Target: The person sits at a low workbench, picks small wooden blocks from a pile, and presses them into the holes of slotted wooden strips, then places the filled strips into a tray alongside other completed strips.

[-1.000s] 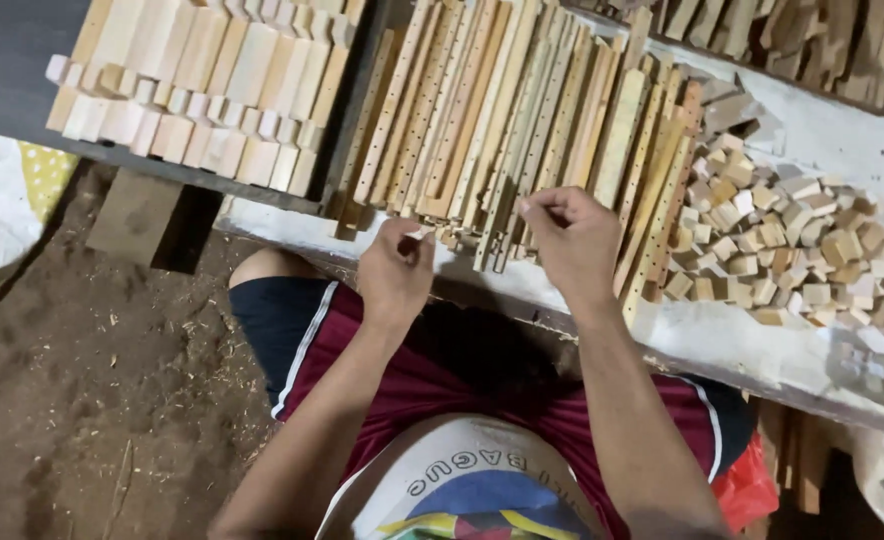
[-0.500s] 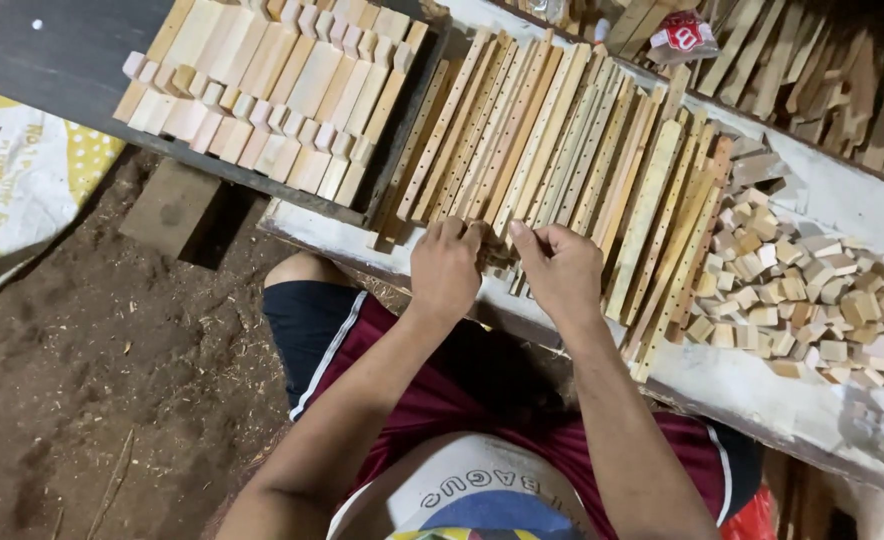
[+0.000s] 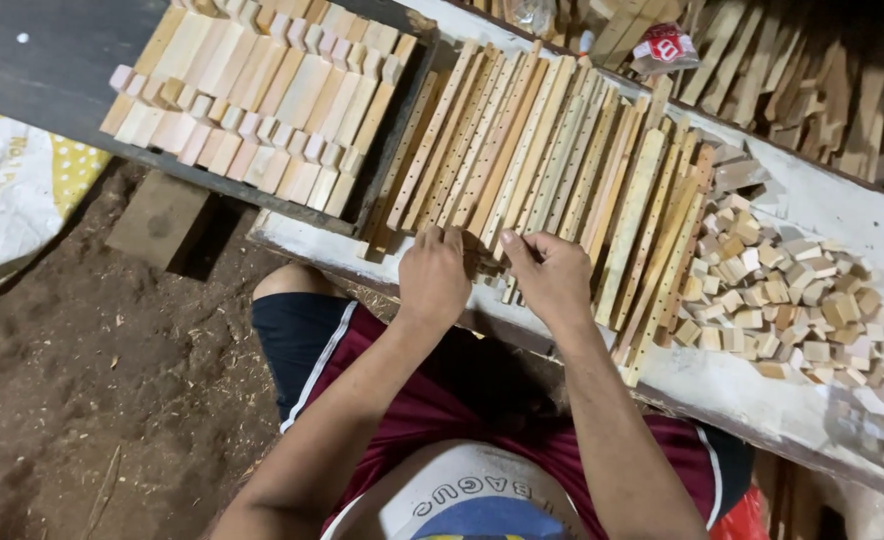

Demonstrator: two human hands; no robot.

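Observation:
My left hand (image 3: pixel 434 275) and my right hand (image 3: pixel 552 275) rest side by side at the near ends of a row of long wooden slats with drilled holes (image 3: pixel 552 160). Both hands pinch a small dark wooden piece (image 3: pixel 482 262) between them; fingers hide most of it. The slats lie fanned out on a white-painted bench (image 3: pixel 822 400). To the right of my right hand sits a heap of small wooden blocks (image 3: pixel 782 300).
A batch of short notched wooden pieces (image 3: pixel 262 100) lies on a dark board at upper left. More wood scraps (image 3: pixel 792 70) pile up behind the bench. A wooden block (image 3: pixel 162 220) and a printed sack (image 3: pixel 12 190) lie on the dirt floor at left.
My hands have come together at the slat ends, and the view has shifted to the right and closer to the slats.

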